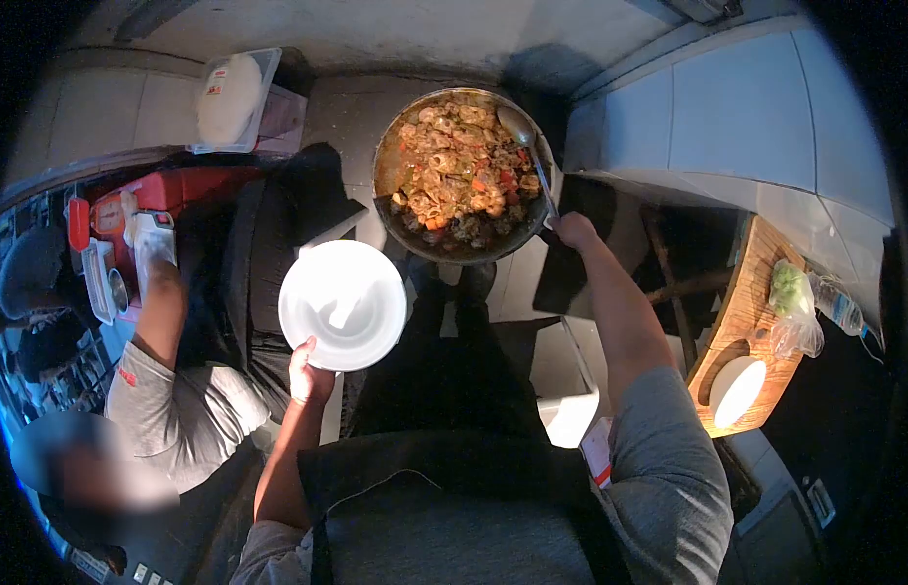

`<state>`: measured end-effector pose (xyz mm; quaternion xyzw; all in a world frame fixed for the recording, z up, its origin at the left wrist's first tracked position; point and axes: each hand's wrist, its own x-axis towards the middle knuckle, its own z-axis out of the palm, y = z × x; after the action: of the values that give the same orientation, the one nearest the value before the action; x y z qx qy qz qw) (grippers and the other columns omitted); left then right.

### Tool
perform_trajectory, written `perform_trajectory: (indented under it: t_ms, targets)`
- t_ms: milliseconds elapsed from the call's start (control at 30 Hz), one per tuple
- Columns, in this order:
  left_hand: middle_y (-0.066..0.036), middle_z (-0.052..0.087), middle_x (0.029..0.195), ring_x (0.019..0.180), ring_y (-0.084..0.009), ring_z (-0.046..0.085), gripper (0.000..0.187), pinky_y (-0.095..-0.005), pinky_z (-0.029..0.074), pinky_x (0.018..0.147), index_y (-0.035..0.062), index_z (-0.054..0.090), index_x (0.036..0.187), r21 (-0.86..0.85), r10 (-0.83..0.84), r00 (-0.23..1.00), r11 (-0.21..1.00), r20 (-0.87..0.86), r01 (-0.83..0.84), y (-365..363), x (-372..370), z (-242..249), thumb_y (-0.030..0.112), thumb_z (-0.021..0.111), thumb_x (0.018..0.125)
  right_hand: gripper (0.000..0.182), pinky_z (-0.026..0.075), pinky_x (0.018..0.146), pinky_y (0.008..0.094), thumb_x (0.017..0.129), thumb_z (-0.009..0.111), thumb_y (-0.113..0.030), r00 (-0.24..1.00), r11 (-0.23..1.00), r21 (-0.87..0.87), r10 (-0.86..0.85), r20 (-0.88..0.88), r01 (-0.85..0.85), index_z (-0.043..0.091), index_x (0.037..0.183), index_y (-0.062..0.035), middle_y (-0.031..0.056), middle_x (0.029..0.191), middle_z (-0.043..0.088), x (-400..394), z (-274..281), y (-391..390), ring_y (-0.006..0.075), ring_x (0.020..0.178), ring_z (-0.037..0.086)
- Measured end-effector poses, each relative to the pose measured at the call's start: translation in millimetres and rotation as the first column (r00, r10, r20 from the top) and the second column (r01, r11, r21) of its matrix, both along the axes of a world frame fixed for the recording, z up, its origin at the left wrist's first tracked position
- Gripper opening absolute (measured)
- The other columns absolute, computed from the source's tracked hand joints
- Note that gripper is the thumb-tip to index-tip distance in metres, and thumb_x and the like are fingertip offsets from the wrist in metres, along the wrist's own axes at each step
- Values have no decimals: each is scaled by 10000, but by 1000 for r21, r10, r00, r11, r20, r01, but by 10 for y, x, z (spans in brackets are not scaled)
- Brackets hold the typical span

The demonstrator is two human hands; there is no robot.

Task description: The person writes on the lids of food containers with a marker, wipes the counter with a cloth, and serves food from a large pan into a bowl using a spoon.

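Observation:
My left hand (310, 375) is closed on the near rim of a white bowl (386, 327), its thumb over the edge. The bowl's inside faces up and shows no food. In front of me, a large round pan (380, 185) is filled with cooked meat pieces (449, 171) in sauce, with orange and red bits among them. My right hand (574, 231), at the pan's right edge, is closed around the handle end of a metal ladle (541, 175). The ladle's head rests on the food at the far right of the pan.
Left of me, a person (166, 429) reaches toward a red kitchen scale (108, 216). A plastic container (263, 97) with a white bag stands at the back left. On the right, a wooden board (756, 331) carries a white bowl (738, 392), a bagged green item (790, 290) and a bottle (836, 304).

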<state>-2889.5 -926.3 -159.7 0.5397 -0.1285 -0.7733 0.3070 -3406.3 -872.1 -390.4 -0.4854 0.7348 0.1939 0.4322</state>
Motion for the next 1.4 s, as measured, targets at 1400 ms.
perform_trajectory:
  t_ms: [1400]
  targets:
    - [-102,344,1405,1276,-286,366,633,-498,321,1025,147,199,1412,-131,-33,998,991,-51,26,-783,-1187,-722,330,544,914,253,499,811,421,835,575,-318,975,956,-253,-184,-121,149,627,1060,-216,119,1007,651,-90,969,-510,307,949,617]
